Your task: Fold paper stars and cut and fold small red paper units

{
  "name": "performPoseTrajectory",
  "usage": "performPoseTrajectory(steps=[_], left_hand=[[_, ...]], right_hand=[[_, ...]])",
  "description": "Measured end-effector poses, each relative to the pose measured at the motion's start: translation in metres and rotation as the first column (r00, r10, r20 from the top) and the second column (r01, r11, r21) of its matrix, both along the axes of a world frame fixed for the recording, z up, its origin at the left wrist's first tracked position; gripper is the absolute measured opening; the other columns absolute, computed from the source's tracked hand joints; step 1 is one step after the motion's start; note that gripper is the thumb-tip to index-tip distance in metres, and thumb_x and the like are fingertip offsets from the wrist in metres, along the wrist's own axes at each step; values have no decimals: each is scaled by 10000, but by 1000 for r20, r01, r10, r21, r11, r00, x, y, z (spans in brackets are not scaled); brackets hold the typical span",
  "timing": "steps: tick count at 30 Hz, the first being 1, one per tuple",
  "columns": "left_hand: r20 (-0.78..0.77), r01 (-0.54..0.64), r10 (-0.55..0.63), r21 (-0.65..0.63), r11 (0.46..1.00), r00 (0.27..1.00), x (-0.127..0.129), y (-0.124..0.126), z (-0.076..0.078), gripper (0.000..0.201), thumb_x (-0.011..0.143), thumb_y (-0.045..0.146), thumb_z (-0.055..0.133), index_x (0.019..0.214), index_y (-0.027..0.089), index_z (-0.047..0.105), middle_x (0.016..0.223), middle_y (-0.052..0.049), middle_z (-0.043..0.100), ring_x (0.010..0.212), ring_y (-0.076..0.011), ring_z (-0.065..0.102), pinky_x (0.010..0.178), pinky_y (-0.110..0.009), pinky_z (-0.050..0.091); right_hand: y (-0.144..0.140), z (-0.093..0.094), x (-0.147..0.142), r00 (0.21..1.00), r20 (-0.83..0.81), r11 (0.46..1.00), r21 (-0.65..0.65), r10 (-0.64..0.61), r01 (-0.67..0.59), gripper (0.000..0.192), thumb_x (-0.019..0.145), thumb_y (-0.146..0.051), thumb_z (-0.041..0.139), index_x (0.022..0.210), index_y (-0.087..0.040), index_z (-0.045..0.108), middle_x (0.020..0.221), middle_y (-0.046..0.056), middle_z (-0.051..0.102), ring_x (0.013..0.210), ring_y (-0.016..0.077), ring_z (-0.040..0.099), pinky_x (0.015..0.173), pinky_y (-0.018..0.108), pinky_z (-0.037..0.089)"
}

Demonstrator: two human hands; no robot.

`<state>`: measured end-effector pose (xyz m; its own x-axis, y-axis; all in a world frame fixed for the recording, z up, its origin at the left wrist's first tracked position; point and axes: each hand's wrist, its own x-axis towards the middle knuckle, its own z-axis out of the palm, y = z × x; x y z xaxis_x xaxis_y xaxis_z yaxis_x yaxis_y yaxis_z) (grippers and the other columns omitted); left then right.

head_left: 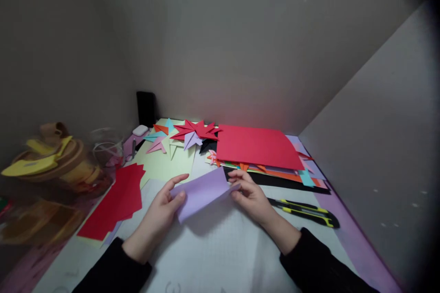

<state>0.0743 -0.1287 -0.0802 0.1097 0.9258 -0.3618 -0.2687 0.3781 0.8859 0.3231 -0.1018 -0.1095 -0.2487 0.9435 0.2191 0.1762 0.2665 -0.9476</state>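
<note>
A lavender sheet of paper (202,194) is held up above the white work surface, tilted. My left hand (167,203) grips its left end, with the thumb on top and the fingers behind. At the right end, my right hand (249,194) pinches the corner between thumb and fingers, and the paper bends up there. Right of that hand lies a black and yellow utility knife (305,212). Red paper pieces (118,201) lie in an overlapping pile to the left of my left hand.
Behind are a large red sheet (257,146) on stacked coloured paper, a red folded-paper star (195,130) and several folded pieces. A lidded brown cup (68,165) and a clear cup (106,149) stand left. Near the wall stands a black phone-like object (146,108).
</note>
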Motion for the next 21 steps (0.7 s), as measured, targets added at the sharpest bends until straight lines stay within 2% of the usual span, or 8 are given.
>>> performPoseTrajectory(steps=[3, 6, 8, 12, 15, 18, 21], left_hand=[[31, 69, -68, -35, 997, 997, 4, -6, 4, 740, 684, 392, 736, 1340, 202, 450, 766, -47, 689, 609, -174, 628, 542, -229, 441], [76, 114, -109, -62, 992, 991, 8, -10, 3, 744, 686, 400, 738, 1343, 207, 448, 837, -70, 702, 655, -194, 646, 564, -241, 449], [98, 135, -128, -68, 989, 987, 9, -11, 2, 730, 702, 393, 731, 1347, 211, 440, 871, -78, 702, 674, -194, 648, 573, -242, 452], [145, 42, -33, -62, 997, 989, 11, -7, -5, 750, 720, 434, 713, 1372, 239, 397, 1111, -126, 654, 840, -212, 647, 677, -268, 482], [215, -51, 53, -14, 999, 975, 9, -2, -12, 858, 665, 580, 699, 1401, 325, 339, 1358, -138, 492, 982, -252, 608, 727, -312, 494], [178, -68, 52, 85, 994, 983, 6, -1, -14, 961, 506, 708, 714, 1339, 298, 466, 1399, -145, 437, 1017, -297, 579, 744, -336, 497], [10, 57, -60, 177, 982, 998, 6, -5, -5, 847, 480, 607, 793, 1208, 205, 627, 1318, -161, 509, 1137, -348, 505, 883, -371, 453]], right_hand=[[-1, 0, -2, 996, -89, 996, -90, 3, -11, 330, 784, -470, 641, 630, -178, 633, 1184, 110, 552, 1021, 239, 569, 905, 402, 445], [-3, -3, -6, 990, -143, 978, -208, -13, -17, 337, 761, -481, 658, 628, -175, 613, 920, 79, 624, 838, 197, 594, 772, 337, 476], [-5, -6, -7, 987, -153, 969, -247, -41, 2, 308, 737, -466, 677, 651, -177, 611, 772, 38, 601, 714, 162, 562, 675, 290, 463], [-6, -6, -8, 989, -97, 963, -254, -116, 88, 271, 726, -425, 679, 652, -179, 593, 654, -5, 549, 604, 128, 492, 569, 242, 399], [-6, -3, -7, 979, -40, 958, -220, -198, 185, 285, 745, -441, 645, 653, -179, 583, 619, -10, 530, 578, 125, 464, 542, 235, 375], [-7, 0, -7, 964, -29, 952, -171, -264, 256, 312, 748, -455, 633, 622, -180, 555, 609, -11, 515, 574, 126, 452, 543, 236, 370], [-7, 0, -8, 954, -52, 946, -156, -295, 284, 321, 762, -465, 618, 630, -183, 539, 599, -15, 491, 567, 123, 437, 533, 233, 362]])
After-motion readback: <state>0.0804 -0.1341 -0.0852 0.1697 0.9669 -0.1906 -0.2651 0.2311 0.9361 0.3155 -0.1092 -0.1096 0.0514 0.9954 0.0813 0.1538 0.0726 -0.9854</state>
